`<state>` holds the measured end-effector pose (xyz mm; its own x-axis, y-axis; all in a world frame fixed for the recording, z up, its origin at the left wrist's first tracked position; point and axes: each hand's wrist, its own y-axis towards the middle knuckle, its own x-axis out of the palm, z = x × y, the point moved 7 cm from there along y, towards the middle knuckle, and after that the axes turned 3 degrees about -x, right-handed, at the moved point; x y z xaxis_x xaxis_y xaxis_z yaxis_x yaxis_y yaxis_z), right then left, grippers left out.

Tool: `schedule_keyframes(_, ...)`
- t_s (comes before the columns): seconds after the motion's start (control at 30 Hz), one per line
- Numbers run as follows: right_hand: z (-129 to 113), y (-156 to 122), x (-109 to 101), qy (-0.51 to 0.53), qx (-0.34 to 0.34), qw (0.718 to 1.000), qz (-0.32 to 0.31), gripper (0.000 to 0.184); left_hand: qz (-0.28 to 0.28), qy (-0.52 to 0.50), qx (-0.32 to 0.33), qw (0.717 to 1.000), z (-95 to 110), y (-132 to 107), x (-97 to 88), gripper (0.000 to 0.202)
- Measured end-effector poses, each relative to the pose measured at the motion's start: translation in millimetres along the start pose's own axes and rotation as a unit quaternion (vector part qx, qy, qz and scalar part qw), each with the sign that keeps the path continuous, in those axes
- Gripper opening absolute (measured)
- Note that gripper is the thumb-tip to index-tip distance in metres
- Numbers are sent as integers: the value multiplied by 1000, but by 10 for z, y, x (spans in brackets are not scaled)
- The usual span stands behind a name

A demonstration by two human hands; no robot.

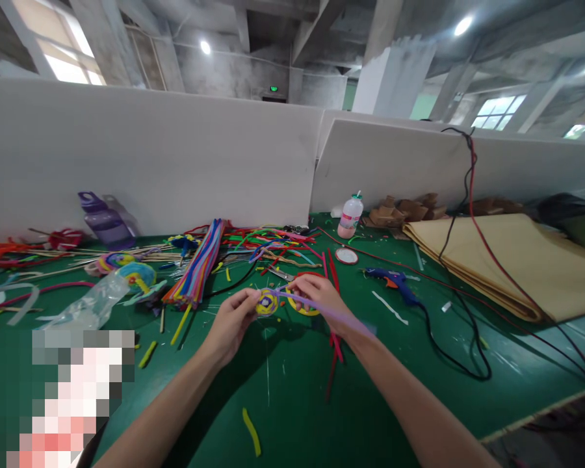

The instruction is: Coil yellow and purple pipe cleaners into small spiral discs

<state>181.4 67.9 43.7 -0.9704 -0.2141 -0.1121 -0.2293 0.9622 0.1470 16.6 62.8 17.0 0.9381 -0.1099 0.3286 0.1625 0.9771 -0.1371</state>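
My left hand (234, 320) pinches a small round coil of yellow and purple pipe cleaner (267, 301) between thumb and fingers, a pale spot at its centre. From the coil a purple pipe cleaner (341, 314) runs right, across my right hand and wrist. My right hand (318, 298) has its fingers closed on this strand close to the coil. Under the right hand shows part of a yellow ring (306, 311), mostly covered. Just beyond the hands lie scissors (281, 275), their handles partly hidden.
A bundle of coloured pipe cleaners (201, 260) lies left of loose ones (268, 244). A blue glue gun (394, 281) with a black cord rests at right, before brown paper sheets (507, 260). A purple bottle (106, 222) and a pink-labelled bottle (351, 216) stand by the white partition (175, 162).
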Motion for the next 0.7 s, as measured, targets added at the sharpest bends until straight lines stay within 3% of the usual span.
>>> schedule_keyframes(0.07, 70, -3, 78, 57, 41, 997, -45, 21, -3, -31, -11, 999, -36, 7, 3, 18)
schedule_keyframes(0.17, 112, -33, 215, 111, 43, 989, -88, 15, -17, -48, -23, 998, -92, 16, 30, 19)
schedule_keyframes(0.3, 201, -42, 265, 178, 61, 981, -47, 11, -47, -72, -37, 996, -132, 1, 93, 18)
schedule_keyframes(0.47, 192, -33, 300, 273, 57, 959, -40, 11, -104, -86, -34, 990, -110, -47, 192, 14)
schedule_keyframes(0.7, 173, -25, 279, 228, 9, 973, 25, 10, -79, -82, -10, 993, -104, -46, 180, 14)
